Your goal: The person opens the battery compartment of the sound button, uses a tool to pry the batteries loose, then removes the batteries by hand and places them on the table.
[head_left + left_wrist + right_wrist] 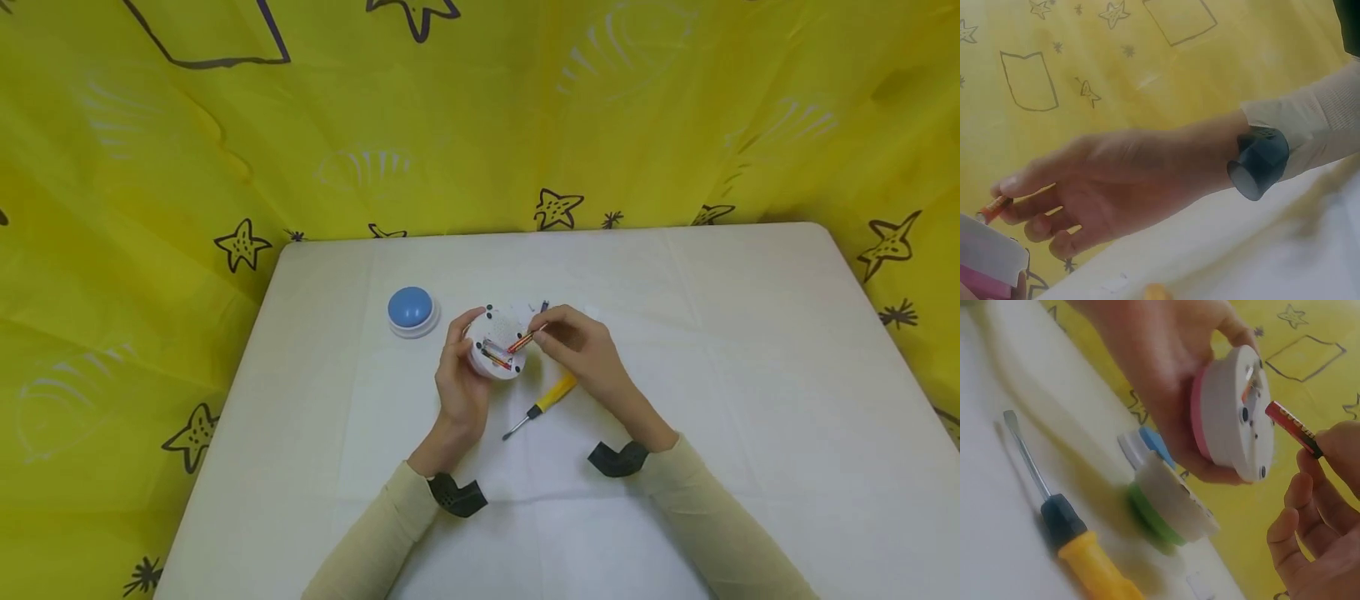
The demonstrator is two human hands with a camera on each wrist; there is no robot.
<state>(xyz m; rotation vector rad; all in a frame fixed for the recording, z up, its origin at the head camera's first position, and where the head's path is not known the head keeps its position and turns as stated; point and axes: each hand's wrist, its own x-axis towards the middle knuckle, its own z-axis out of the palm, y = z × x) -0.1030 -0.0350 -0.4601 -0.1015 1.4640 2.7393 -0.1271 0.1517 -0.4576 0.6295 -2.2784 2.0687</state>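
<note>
Pinching a battery (1291, 426) with illegible lettering (1298, 428), the right hand (583, 346) sits beside a round device (501, 325) the left hand (461, 390) grips.

No word or number can be read for certain. Yellow lettering runs along the red side of the held battery (1291, 427), close to the underside of the pink-rimmed round case (1219, 412), but blur hides what it spells. Inside that case, a second battery (496, 359) shows too small for any print to be legible.
</note>
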